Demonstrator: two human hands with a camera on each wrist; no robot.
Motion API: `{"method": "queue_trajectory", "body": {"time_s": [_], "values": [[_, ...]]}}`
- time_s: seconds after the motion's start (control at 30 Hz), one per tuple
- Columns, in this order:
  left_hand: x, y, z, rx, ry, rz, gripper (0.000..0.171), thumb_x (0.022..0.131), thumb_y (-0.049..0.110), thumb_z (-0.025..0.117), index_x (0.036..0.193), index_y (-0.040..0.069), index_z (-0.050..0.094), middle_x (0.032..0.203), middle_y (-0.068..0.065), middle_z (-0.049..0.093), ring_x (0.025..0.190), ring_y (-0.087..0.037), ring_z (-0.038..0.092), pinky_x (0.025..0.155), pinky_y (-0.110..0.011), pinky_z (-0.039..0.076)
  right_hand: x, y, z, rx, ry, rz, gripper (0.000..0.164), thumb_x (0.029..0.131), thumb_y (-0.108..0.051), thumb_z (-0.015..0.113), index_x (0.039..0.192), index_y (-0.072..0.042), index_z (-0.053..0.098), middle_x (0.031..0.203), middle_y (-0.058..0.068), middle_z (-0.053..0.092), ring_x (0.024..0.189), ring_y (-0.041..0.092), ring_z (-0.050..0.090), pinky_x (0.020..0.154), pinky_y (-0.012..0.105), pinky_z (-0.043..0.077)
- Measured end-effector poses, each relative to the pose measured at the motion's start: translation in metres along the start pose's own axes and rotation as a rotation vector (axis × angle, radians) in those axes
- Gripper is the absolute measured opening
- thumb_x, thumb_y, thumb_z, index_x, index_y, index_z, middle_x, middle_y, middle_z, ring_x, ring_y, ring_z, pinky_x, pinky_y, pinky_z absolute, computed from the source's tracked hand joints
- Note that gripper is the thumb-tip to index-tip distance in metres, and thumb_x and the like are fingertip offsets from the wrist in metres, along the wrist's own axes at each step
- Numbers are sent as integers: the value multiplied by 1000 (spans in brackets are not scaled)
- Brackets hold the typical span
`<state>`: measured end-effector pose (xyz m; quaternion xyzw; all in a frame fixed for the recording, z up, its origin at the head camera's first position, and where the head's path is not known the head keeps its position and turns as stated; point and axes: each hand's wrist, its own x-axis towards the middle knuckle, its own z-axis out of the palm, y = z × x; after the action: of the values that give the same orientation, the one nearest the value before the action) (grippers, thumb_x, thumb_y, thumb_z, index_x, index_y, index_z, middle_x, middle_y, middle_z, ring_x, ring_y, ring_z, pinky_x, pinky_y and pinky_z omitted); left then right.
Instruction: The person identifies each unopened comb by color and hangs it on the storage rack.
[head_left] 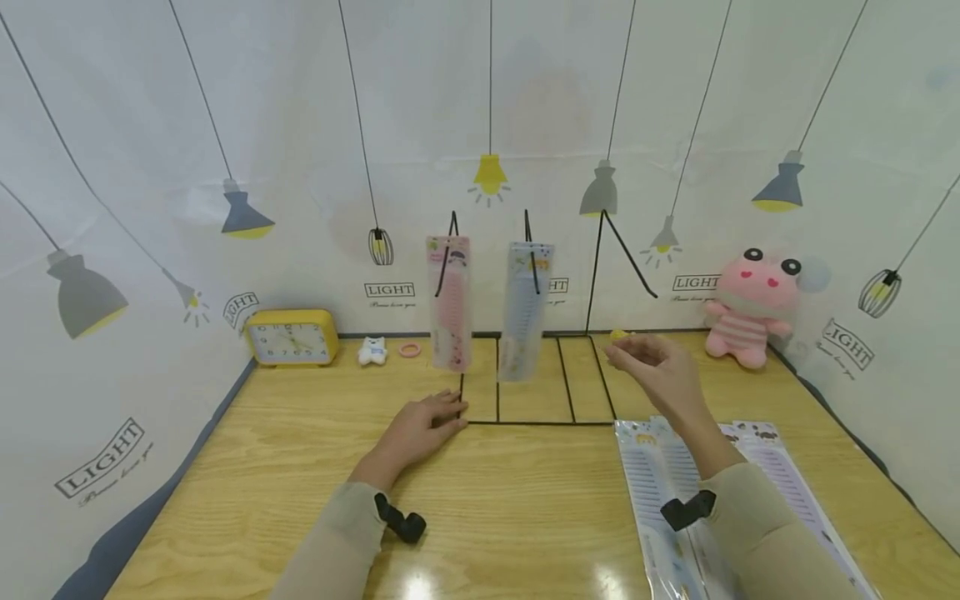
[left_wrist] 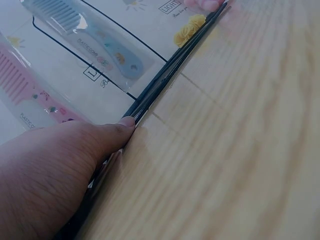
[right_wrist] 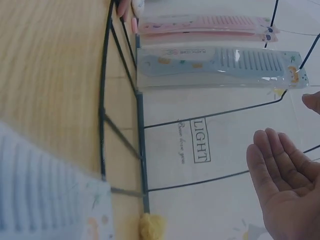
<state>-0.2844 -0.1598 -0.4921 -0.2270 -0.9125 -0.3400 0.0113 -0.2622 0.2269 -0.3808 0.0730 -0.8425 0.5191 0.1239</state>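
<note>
My left hand (head_left: 420, 429) rests at the front left corner of a black wire display rack (head_left: 536, 423), its thumb on the front rod. My right hand (head_left: 660, 371) is raised in front of the rack's right side, fingers loosely bent with nothing between them. The right wrist view shows that palm with the fingers together and the thumb apart. From the left hook hang packaged pink combs (head_left: 450, 308), and from the middle hook a packaged blue comb (head_left: 527, 312). The right hook (head_left: 630, 254) is bare.
More packaged combs (head_left: 645, 492) lie flat at the right, partly under the right forearm. A yellow clock (head_left: 291, 337), a small white bear figure (head_left: 372, 351) and a pink ring (head_left: 409, 350) are at the back left. A pink plush toy (head_left: 750, 308) sits at the back right.
</note>
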Motion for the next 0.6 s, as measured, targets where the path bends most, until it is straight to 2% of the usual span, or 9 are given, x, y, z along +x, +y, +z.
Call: {"method": "queue_trajectory", "body": {"time_s": [0.17, 0.43, 0.6], "values": [[0, 0, -1, -6, 3, 10, 41, 100, 36, 63, 138, 19, 64, 151, -1, 50, 145, -21, 38, 120, -48, 29, -12, 18, -11, 5, -18, -51, 40, 94, -43, 70, 113, -8, 72, 102, 4, 75, 95, 10, 68, 81, 18, 54], [0, -3, 1, 14, -15, -2, 43, 101, 40, 61, 140, 21, 62, 153, 2, 48, 146, -18, 36, 121, -47, 28, -24, 52, -24, 9, -78, -74, 36, 98, -34, 68, 122, -8, 69, 113, 6, 73, 100, 6, 67, 84, 16, 54], [-1, -3, 1, 3, -4, -16, 43, 100, 40, 62, 139, 23, 63, 152, 4, 48, 145, -16, 36, 121, -46, 28, -23, 84, -27, -133, -121, -143, 33, 98, -33, 67, 122, -11, 69, 115, 4, 73, 101, 5, 67, 82, 16, 55]]}}
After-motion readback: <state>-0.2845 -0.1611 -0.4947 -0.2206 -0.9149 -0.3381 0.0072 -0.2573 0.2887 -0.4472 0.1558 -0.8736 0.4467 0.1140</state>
